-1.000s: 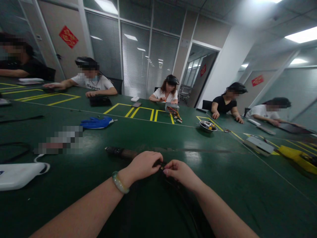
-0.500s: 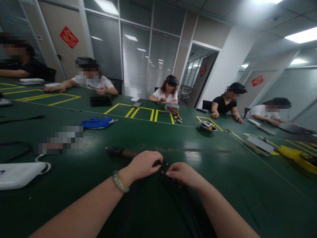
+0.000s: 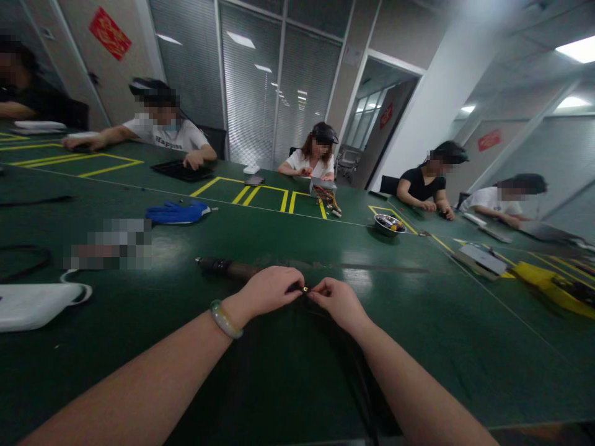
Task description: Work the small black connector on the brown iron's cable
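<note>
Over the green table, my left hand is closed in a pinch on a small dark part with a shiny gold-coloured end. My right hand is closed too, thumb and fingertips pressed together just right of that end. From under my right hand a black cable trails down toward the near edge; the fingers hide the piece they pinch. Behind my left wrist lies a dark electric screwdriver, its tip pointing left and its rear end covered by my hand.
A blue glove and a white device with a loop lie on the left. Ahead are a metal bowl of small parts and a box with coloured wires. A yellow bag is at right. Several people sit opposite.
My hands have come closer together, and the gold-coloured end now shows between my fingertips. The camera view has shifted slightly. Opposite, a person at the left has moved a hand onto a black tray.
</note>
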`<state>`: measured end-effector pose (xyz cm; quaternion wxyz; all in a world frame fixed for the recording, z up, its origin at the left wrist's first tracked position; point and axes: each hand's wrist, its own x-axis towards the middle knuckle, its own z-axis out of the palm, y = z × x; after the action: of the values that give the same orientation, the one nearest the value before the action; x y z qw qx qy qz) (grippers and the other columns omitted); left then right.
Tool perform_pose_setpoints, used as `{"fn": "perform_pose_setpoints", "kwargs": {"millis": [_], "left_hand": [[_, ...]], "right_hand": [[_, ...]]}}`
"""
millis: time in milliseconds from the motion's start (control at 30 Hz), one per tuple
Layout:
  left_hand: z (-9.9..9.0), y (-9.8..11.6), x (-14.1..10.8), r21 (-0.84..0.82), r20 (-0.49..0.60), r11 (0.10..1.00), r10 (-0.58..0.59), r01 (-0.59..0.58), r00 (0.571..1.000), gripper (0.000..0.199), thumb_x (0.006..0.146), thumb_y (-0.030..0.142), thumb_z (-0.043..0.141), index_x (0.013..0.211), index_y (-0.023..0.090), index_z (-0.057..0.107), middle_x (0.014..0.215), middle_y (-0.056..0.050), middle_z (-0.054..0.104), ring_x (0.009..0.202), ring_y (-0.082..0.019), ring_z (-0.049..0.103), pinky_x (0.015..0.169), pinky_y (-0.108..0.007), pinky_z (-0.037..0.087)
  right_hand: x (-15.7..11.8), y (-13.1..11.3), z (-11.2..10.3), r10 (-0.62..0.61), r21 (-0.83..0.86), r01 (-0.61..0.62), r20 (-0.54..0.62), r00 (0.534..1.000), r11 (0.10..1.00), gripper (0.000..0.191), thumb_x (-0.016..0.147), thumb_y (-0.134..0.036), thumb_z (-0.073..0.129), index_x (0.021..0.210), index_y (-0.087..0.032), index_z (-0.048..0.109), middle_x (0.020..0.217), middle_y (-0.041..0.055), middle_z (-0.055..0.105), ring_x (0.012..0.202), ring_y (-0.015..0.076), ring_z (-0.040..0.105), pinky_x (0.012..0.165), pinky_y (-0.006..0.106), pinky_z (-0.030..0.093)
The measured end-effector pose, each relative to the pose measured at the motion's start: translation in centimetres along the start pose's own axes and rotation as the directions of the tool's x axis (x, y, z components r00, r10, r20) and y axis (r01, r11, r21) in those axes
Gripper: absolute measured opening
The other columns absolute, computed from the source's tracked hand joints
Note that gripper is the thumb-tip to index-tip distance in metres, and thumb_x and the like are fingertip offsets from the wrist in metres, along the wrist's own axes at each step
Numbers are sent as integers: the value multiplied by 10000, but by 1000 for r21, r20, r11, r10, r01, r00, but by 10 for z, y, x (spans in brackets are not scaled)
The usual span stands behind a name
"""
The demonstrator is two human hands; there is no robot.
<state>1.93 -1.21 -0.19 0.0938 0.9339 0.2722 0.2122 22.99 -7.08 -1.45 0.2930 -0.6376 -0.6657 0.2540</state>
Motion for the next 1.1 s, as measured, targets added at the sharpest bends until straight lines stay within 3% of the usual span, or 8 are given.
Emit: {"fn": "perform_pose_setpoints", "kwargs": {"millis": [500,1100], "left_hand": [[0,-2,-1,-13,25,1000,7,-7,1000,168,892,333,582,1012,219,611,981,-6,658,925,-186,607,814,-305,429],[2,-3,1,19,15,998,67,-68,998,80,881,282,602,935,227,623,912,1,639,866,-171,599,773,-290,422]], "right_hand": [[-6,-5,2,-103,-27,103,-17,995,994,70,838,-277,696,835,-207,691,699,-46,639,593,99,551,523,201,348],[-3,-7,10,-95,-27,94,-31,995,995,85,850,-255,684,817,-202,626,727,-46,633,650,113,571,559,209,358]]}}
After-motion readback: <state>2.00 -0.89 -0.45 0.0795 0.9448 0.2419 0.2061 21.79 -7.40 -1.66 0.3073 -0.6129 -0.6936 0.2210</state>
